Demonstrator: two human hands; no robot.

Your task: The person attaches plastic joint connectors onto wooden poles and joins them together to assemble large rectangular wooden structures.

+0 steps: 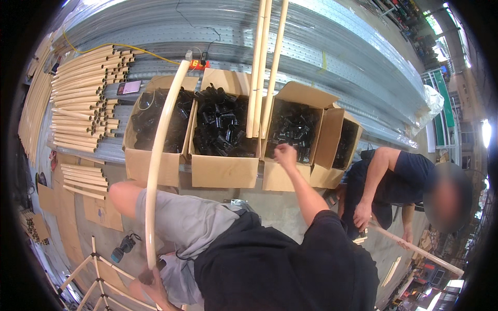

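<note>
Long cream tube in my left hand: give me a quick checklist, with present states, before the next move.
1. Left hand gripping the cream tube near its lower end: ok.
2. Right hand holding a fitting: cannot tell; it is at the front of the third cardboard box from the left, fingers bent.
3. Black fittings in that box: ok, plenty visible.
4. Unblocked view into the leftmost box: not ok; the tube crosses it.
5. Tube's upper end free of the red power strip: cannot tell; they are close in the picture.
</note>
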